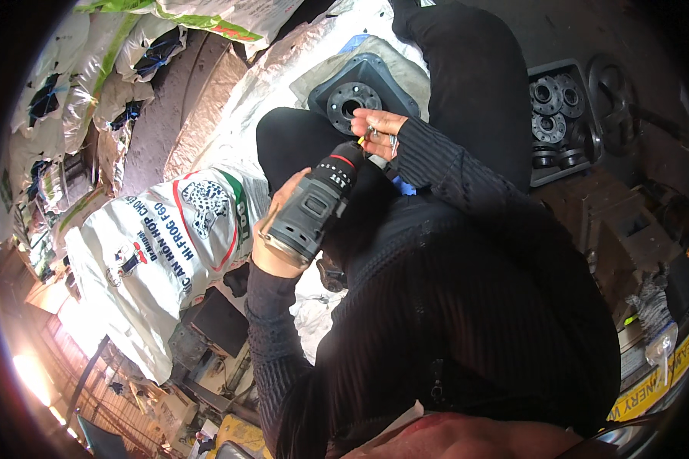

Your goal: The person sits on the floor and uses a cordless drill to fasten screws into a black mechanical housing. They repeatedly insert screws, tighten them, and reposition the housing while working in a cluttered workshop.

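Note:
My left hand [272, 254] is wrapped round a dark grey cordless drill [312, 208]. The drill's black chuck, with a red ring, points up and to the right, and a short yellow-marked bit shows at its tip. Close to that tip, my right hand [381, 128] is closed with curled fingers round small silvery pieces that look like screws [372, 131]. Just beyond my right fingertips sits a round grey metal flange [343, 98] with a central hole and smaller holes around it. It rests in a dark square housing [390, 80] with a flared rim, between my legs.
On the right stands a grey tray [533, 177] with several similar round flanges [547, 126]. A dark handwheel-like part [611, 103] lies beside it. White printed sacks [157, 245] cover the left. Pale cloth [417, 80] lies under the housing. A yellow sign strip [651, 386] is at lower right.

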The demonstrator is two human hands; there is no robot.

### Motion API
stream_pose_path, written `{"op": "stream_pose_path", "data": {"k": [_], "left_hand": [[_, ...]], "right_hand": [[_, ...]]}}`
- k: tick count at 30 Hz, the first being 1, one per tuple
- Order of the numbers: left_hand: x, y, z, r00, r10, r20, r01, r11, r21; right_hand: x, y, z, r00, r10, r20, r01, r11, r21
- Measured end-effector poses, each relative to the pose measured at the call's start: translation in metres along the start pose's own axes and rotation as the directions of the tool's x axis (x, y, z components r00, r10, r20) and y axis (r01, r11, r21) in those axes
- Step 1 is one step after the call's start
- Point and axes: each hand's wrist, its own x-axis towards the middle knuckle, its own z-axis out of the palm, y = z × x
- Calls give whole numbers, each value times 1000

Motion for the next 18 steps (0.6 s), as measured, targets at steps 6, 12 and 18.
{"op": "stream_pose_path", "data": {"k": [6,12,18], "left_hand": [[4,15,1,932,-292,215,344,899,-269],[24,4,4,999,-25,-43,22,997,-72],[37,0,-2,989,-121,87,132,983,-129]], "right_hand": [[-1,3,-13,995,-76,68,77,997,-3],[-9,-1,-23,988,-151,16,151,988,17],[-7,-13,-27,915,-353,-194,322,931,-174]]}}
